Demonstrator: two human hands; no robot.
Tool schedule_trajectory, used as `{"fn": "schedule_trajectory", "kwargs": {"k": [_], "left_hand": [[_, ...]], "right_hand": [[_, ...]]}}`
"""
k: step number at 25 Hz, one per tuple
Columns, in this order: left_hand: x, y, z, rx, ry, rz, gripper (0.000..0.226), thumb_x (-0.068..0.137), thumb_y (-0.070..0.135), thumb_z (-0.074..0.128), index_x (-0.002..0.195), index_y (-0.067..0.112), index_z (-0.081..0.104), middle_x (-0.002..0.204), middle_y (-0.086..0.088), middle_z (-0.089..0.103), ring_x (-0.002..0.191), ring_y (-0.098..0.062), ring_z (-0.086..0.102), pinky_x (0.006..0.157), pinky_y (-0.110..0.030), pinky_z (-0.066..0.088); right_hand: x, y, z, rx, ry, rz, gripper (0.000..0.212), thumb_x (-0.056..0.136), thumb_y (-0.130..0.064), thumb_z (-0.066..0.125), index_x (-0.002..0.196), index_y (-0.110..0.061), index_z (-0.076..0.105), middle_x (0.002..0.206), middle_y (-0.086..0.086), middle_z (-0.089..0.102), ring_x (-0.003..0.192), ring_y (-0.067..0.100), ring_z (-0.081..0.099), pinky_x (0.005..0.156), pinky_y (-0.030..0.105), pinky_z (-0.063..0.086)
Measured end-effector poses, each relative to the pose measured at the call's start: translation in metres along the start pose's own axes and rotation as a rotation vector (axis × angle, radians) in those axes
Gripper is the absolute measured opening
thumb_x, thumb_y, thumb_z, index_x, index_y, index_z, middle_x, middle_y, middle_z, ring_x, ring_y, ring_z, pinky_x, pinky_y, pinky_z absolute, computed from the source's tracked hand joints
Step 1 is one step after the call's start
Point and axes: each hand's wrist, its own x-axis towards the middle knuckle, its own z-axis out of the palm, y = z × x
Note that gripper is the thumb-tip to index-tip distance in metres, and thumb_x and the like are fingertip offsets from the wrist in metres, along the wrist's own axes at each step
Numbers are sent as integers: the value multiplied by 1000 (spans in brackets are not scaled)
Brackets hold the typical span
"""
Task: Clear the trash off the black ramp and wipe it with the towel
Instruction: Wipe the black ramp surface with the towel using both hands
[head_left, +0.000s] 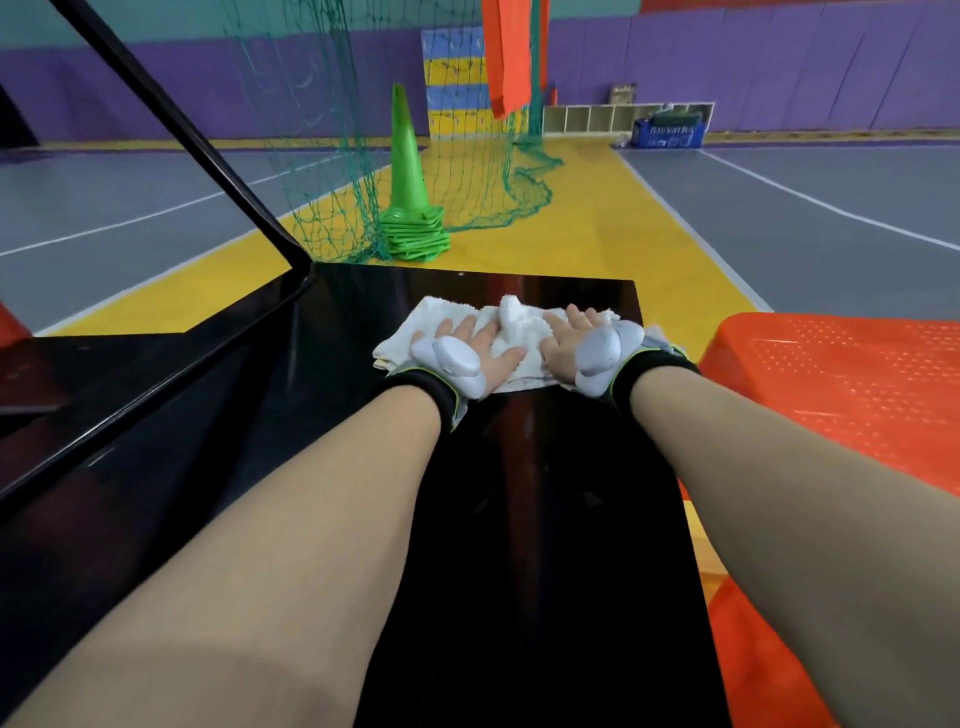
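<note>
Both bare forearms reach out along the black ramp (545, 519), left hand (467, 345) and right hand (571, 338) laid flat side by side, fingers straight and spread, pressing the white towel (511, 312) down near the ramp's far edge; neither hand grips it. No trash shows on the ramp. Risks, as I judge them: the towel is bunched into a ridge between the hands, so a push may skip patches; with the edge so near, a long stroke could carry it off onto the yellow floor (597, 234), or palms could slide on the glossy surface.
</note>
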Motion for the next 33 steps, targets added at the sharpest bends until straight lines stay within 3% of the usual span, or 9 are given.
{"fn": "schedule_trajectory", "kwargs": {"k": [4,7,9,16,33], "left_hand": [[-60,-14,-7,19,-17,-20,86,68,81,6,146,44,1,159,6,10,145,-28,5,111,-55,7],[-114,-20,-12,3,-36,-12,94,59,85,1,144,47,1,159,8,8,145,-26,4,109,-56,6],[-151,-21,-14,-4,-18,-23,96,54,85,-2,143,48,1,158,9,10,144,-26,6,108,-57,6],[-246,-22,-19,12,-35,-46,79,76,80,8,145,44,-2,159,8,4,145,-24,1,109,-55,-1],[-386,-9,-44,20,-84,-110,72,86,71,15,148,39,1,160,6,-2,146,-24,-6,112,-56,-4]], "right_hand": [[-41,-10,17,-17,82,25,63,95,-39,34,151,-25,7,160,5,6,146,30,5,115,47,5],[-85,-17,34,69,181,19,56,93,-41,23,147,-27,19,156,3,20,143,26,14,113,46,10],[-115,-22,42,94,187,-16,58,91,-41,21,147,-26,18,157,4,18,143,26,14,114,47,9],[-202,-39,45,117,158,1,58,92,-39,21,149,-29,15,160,1,12,145,22,11,116,48,7],[-341,-54,41,177,131,-57,56,97,-36,18,151,-24,11,161,3,5,147,21,2,119,45,2]]}}
